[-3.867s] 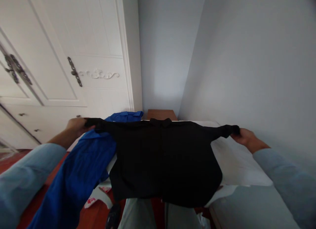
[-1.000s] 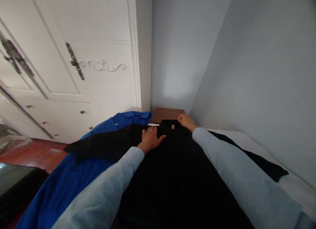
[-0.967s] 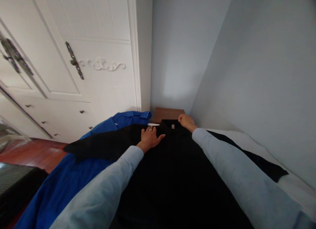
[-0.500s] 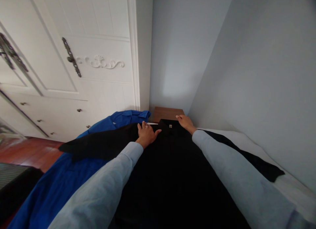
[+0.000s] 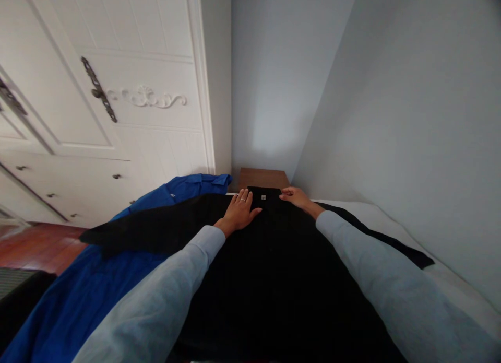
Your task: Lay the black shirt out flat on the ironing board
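Note:
A black collared shirt [image 5: 289, 279] lies spread out in front of me, its collar at the far end and its sleeves out to both sides. Inside the neck shows a small pale label [image 5: 263, 197]. My left hand [image 5: 239, 210], with a ring on one finger, rests flat on the left side of the collar, fingers stretched out. At the collar's right corner my right hand [image 5: 295, 197] is closed in a pinch on the black cloth. Under the left sleeve lies a blue garment [image 5: 133, 269] with a collar of its own.
On the left stands a white wardrobe [image 5: 156, 143] with dark metal handles. A brown wooden piece of furniture [image 5: 262, 176] sits beyond the collar, in the wall corner. White bedding [image 5: 368, 214] runs along the grey wall [image 5: 410, 117] at right. Reddish wood floor [image 5: 47, 243] shows at lower left.
My left hand has moved slightly right and up onto the collar. My right hand has come down from above the collar's right corner and pinched it. The collar now lies flatter.

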`<state>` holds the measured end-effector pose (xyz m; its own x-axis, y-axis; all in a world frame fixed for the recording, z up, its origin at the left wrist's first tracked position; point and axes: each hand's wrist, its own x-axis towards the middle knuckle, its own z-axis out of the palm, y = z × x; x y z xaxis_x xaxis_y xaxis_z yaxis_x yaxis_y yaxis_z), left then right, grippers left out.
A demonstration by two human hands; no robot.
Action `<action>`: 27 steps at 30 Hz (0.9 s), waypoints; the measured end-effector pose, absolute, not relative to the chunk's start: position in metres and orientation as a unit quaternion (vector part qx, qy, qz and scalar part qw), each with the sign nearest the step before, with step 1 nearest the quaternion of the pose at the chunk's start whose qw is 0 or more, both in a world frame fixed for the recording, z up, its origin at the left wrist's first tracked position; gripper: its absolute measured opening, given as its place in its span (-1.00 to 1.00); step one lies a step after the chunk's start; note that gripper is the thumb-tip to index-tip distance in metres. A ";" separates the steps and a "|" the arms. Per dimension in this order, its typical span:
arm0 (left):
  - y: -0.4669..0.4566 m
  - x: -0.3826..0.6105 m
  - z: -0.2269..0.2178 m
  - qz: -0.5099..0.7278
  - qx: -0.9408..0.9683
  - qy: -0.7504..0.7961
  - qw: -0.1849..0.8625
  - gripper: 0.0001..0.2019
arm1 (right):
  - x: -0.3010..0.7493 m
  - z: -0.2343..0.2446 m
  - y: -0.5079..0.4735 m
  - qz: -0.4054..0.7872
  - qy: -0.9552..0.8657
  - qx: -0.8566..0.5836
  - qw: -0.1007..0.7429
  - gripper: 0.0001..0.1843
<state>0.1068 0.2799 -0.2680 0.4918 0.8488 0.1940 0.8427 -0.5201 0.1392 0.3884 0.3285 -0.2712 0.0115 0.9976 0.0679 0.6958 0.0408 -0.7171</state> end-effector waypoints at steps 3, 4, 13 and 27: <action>0.283 0.108 -0.270 0.103 0.867 0.486 0.038 -0.19 | 0.384 -0.274 0.334 0.260 -0.652 -0.644 0.304 -0.85; 0.284 0.108 -0.270 0.096 0.866 0.489 0.044 -0.18 | 0.383 -0.274 0.336 0.260 -0.650 -0.645 0.307 -0.86; 0.290 0.111 -0.270 0.090 0.860 0.499 0.055 -0.21 | 0.373 -0.274 0.332 0.291 -0.648 -0.610 0.351 -0.62; 0.286 0.109 -0.273 0.049 0.868 0.491 0.048 -0.08 | 0.369 -0.263 0.333 0.104 -0.690 -0.666 0.263 -0.72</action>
